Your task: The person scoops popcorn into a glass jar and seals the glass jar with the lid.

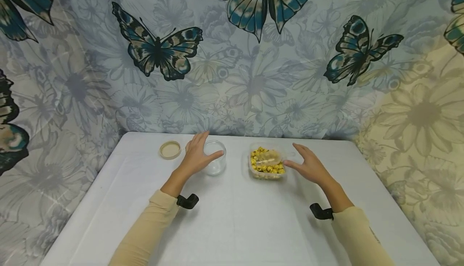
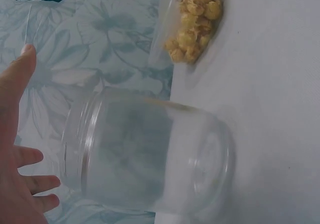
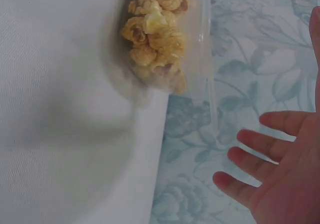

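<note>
My left hand [image 1: 197, 156] is spread beside and above a clear, lidless jar [image 1: 216, 168]. In the left wrist view, its fingers and thumb are extended near the rim of the jar [image 2: 145, 154], gripping nothing. Right of the jar stands a clear plastic tub of yellow popcorn [image 1: 267, 175], with a small translucent cup-like piece [image 1: 269, 158] lying on the popcorn. At the tub's right side is my right hand [image 1: 309, 164], its thumb tip close to the edge. The right wrist view shows its fingers [image 3: 245, 191] straight and apart, holding nothing.
A round beige-rimmed lid [image 1: 170, 150] lies left of the jar. Everything stands on a white-covered table [image 1: 232, 221], toward its far edge. Butterfly-patterned cloth [image 1: 253, 81] hangs right behind that edge and along the sides.
</note>
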`<state>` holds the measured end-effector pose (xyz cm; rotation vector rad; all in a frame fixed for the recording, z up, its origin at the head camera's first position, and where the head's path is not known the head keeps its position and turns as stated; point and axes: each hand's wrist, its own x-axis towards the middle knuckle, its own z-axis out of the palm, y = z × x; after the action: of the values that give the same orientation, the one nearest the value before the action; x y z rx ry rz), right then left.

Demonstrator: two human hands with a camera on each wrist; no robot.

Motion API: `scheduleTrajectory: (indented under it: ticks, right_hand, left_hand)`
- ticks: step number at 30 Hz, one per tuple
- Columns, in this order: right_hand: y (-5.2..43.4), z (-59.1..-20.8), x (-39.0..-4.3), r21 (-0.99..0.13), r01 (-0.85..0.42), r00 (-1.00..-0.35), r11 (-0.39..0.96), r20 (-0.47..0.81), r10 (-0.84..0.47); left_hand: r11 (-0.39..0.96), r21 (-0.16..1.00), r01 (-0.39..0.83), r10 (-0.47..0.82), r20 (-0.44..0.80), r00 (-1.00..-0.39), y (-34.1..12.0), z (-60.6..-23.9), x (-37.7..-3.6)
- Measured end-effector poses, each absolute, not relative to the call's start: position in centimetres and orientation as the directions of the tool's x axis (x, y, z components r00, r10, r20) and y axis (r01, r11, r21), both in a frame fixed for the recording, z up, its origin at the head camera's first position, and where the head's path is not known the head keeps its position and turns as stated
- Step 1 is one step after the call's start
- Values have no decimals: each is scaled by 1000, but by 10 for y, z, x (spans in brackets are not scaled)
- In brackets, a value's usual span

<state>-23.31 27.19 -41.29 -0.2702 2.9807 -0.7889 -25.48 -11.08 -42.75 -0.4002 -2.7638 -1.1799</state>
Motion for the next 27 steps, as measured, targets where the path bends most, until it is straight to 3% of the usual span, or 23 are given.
scheduleTrajectory:
  ticks: [14,27]
  right_hand:
    - [270,-413,-241,-507,-197,-978,839,43,-204]
    - [272,-415,-249,-548,-186,-982,815,69,-177]
  left_hand:
    - [646,667,371,268,257,-928,-70,-415,-257]
    - [554,739,384,299,254,-920,-40,-414,-257]
